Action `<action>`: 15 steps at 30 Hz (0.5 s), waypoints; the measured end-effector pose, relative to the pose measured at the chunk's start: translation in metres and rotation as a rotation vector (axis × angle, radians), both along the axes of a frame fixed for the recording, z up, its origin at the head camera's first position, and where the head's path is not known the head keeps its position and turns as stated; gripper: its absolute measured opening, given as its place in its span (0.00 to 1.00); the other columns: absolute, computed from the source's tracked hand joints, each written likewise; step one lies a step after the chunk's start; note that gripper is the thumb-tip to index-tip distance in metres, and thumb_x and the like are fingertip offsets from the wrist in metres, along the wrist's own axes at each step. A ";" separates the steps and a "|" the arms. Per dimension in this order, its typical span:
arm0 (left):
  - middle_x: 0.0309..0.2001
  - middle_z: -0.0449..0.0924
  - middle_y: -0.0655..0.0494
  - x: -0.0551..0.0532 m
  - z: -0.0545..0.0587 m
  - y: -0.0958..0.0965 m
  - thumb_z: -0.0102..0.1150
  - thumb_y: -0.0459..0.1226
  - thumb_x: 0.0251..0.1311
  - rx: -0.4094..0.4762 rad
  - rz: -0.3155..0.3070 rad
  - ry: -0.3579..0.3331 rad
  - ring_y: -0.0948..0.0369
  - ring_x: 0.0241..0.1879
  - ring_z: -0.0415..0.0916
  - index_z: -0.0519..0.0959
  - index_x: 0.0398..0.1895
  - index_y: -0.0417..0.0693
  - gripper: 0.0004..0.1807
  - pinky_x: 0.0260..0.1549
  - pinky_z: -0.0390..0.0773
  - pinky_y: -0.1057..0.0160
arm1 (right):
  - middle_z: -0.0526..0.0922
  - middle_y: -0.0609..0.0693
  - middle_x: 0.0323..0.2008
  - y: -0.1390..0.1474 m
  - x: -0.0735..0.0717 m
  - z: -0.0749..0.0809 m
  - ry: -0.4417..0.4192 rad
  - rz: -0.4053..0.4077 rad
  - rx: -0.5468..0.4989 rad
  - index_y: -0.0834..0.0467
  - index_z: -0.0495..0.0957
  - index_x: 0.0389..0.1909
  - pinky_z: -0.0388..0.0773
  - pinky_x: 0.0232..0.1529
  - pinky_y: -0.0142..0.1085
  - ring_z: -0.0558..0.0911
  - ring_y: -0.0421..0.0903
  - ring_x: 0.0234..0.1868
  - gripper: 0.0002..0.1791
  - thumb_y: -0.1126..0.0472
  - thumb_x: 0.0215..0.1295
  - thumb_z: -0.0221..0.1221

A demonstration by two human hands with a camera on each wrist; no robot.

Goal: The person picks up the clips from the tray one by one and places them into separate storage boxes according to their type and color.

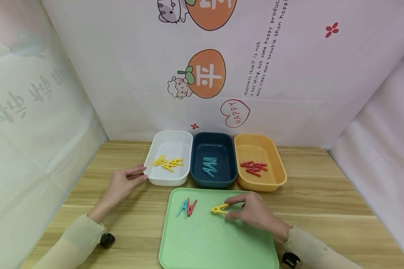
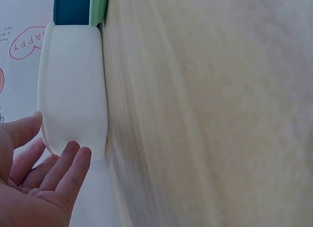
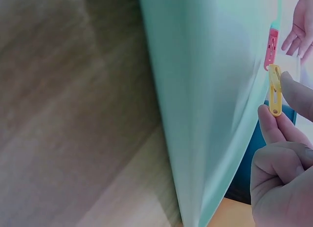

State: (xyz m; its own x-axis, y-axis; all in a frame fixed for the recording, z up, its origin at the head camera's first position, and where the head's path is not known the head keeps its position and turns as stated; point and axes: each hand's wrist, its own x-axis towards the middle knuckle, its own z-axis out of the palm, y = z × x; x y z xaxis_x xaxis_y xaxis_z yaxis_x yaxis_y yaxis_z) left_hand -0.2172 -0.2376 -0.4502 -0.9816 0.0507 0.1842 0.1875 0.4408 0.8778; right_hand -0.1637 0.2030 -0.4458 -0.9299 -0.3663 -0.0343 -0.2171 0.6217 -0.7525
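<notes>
My right hand [image 1: 256, 213] is over the green tray [image 1: 219, 243], with thumb and fingertips at the two legs of a yellow clothespin [image 1: 219, 209], pinching it. In the right wrist view this yellow clothespin [image 3: 275, 90] shows edge-on between thumb and fingers. To its left on the tray lie a blue clothespin [image 1: 182, 208] and a red clothespin [image 1: 190, 207], side by side. My left hand [image 1: 122, 185] is at the left side of the white bin [image 1: 168, 182]. Its fingers are fairly straight, with the fingertips right at the bin's wall in the left wrist view.
Three bins stand in a row behind the tray. The white one holds yellow clothespins [image 1: 168, 165], the dark blue bin [image 1: 213, 144] several blue ones, and the orange bin [image 1: 260, 144] red ones. A printed cloth [image 1: 138, 93] hangs behind the wooden table [image 1: 323, 201].
</notes>
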 end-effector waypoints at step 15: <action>0.68 0.76 0.41 0.000 0.001 0.000 0.73 0.35 0.67 0.016 -0.007 -0.003 0.45 0.55 0.84 0.83 0.60 0.31 0.22 0.45 0.85 0.70 | 0.92 0.45 0.44 0.003 -0.001 0.009 -0.008 -0.017 -0.068 0.58 0.91 0.50 0.76 0.29 0.31 0.83 0.53 0.45 0.22 0.56 0.55 0.81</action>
